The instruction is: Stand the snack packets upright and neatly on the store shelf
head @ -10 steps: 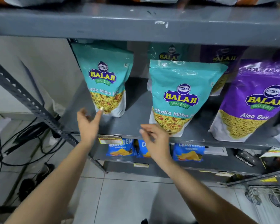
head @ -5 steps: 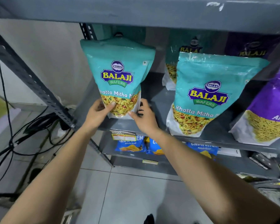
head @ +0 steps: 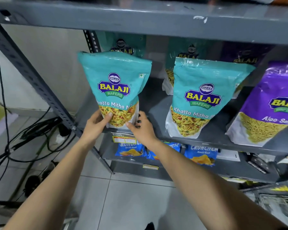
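A teal Balaji Khatta Mitha packet stands at the left end of the grey shelf, leaning slightly back. My left hand grips its lower left corner, thumb on the front. My right hand holds its lower right corner from the side. A second teal packet stands upright to the right, and a purple Aloo Sev packet stands beyond it. More teal and purple packets sit behind them in shadow.
The upper shelf board hangs close above the packet tops. A slanted metal brace runs down on the left. Blue chip packets lie on the lower shelf. Black cables trail over the tiled floor at left.
Both hands reached from in front of the shelf edge to the left teal packet and closed on its bottom corners. The view has shifted left and closer.
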A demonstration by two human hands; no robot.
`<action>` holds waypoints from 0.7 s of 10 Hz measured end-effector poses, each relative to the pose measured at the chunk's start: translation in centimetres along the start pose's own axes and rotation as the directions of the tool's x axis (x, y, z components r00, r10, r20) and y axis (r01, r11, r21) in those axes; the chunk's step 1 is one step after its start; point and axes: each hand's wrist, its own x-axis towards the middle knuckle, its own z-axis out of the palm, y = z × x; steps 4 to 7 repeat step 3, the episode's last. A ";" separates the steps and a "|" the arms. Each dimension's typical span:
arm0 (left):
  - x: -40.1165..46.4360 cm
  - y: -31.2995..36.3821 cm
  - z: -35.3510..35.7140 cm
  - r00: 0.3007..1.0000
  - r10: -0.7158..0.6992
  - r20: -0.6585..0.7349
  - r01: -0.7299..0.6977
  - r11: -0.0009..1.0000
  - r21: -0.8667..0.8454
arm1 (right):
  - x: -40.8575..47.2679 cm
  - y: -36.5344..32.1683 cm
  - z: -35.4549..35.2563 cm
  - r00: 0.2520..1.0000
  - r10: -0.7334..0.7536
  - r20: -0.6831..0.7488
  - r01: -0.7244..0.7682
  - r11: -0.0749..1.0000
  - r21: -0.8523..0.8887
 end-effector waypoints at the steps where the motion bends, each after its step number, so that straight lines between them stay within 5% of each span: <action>1: -0.9 0.1 0.5 1.000 0.018 -0.007 -0.018 1.000 0.008 | -0.3 -0.1 -0.6 0.995 0.036 0.091 -0.038 0.999 0.019; 2: -2.0 0.5 1.2 0.998 0.000 -0.065 0.000 1.000 -0.002 | -1.6 -1.0 -1.6 0.984 0.098 0.149 -0.097 0.995 -0.013; 3: -4.5 1.4 2.5 0.894 0.096 -0.438 -0.050 0.992 0.116 | -4.7 -3.3 -4.2 0.999 -0.009 0.038 0.004 0.989 0.146; 7: -4.5 1.4 2.5 0.894 0.096 -0.438 -0.050 0.992 0.116 | -4.7 -3.3 -4.2 0.999 -0.009 0.038 0.004 0.989 0.146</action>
